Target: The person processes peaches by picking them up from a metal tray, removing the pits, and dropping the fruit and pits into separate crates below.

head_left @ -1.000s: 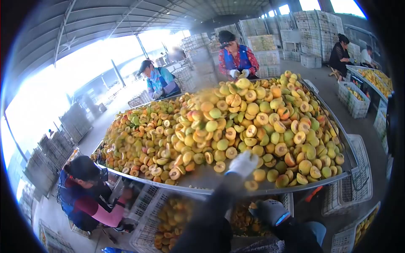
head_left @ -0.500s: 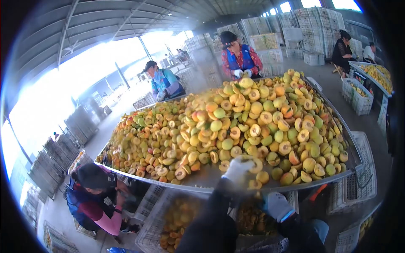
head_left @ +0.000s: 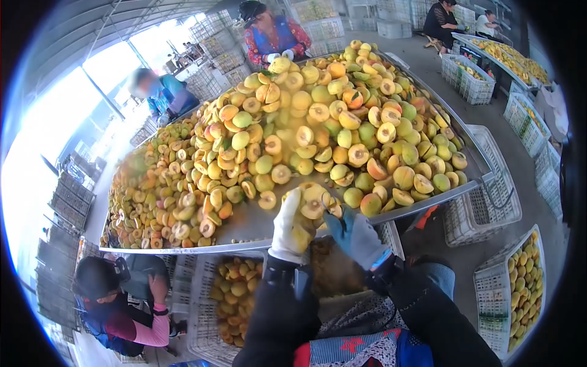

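My left hand (head_left: pixel 290 227), in a white glove stained yellow, is closed around a halved peach (head_left: pixel 313 200) with its cut face showing. Just right of it, my right hand (head_left: pixel 358 237) in a grey-blue glove has its fingers pinched on a thin curved tool (head_left: pixel 332 207), partly hidden, close against that half. Both hands meet over the near edge of a metal-rimmed table (head_left: pixel 232 246) heaped with peach halves (head_left: pixel 358 154). Beneath them stands a crate (head_left: pixel 330 269) of brownish pieces, too blurred to make out.
Left of my arms, a white crate (head_left: pixel 202 306) holds peach halves. Another full crate (head_left: pixel 489 293) stands right, near a crate (head_left: pixel 483 217) under the table corner. One person (head_left: pixel 122 306) sits at lower left; two others (head_left: pixel 275 37) (head_left: pixel 165 95) work across the table.
My left hand has come back from the heap with a peach half, and my right hand has risen to meet it. The view has shifted to the right and downward.
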Available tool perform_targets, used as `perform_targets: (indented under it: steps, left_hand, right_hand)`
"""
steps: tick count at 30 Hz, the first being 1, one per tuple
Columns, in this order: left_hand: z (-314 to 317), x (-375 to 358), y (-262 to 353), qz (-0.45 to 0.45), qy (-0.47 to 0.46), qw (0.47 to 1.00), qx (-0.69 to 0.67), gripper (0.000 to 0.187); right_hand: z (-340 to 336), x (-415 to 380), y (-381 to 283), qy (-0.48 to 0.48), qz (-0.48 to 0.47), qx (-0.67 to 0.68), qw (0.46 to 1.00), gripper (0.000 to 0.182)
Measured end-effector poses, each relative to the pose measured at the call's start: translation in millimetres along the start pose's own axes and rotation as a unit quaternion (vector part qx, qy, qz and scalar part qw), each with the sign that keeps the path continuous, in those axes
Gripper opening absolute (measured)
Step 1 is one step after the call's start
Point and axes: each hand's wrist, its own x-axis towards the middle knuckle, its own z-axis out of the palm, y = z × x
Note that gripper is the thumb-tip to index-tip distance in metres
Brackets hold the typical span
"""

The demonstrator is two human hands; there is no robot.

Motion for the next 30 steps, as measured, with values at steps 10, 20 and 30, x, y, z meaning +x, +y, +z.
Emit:
perform_targets:
  steps: [10,20,30]
  left_hand:
    - [9.2,-2.0,-3.4,-0.062,0.027,0.997,-0.039,0.038]
    - [14.2,-9.1,-6.7,-0.194,0.092,0.931,-0.294,0.031]
    - [16.7,-17.2,-22.7,-0.167,0.120,0.958,-0.200,0.030]
  right_hand:
    - [24.0,-16.1,16.1,-0.086,-0.093,-0.138,0.982,0.027]
    - [9.7,-15.0,-11.4,-0.151,0.045,-0.060,0.986,0.029]
    - [35.7,-20.6,-2.4,-0.165,0.140,0.238,0.947,0.040]
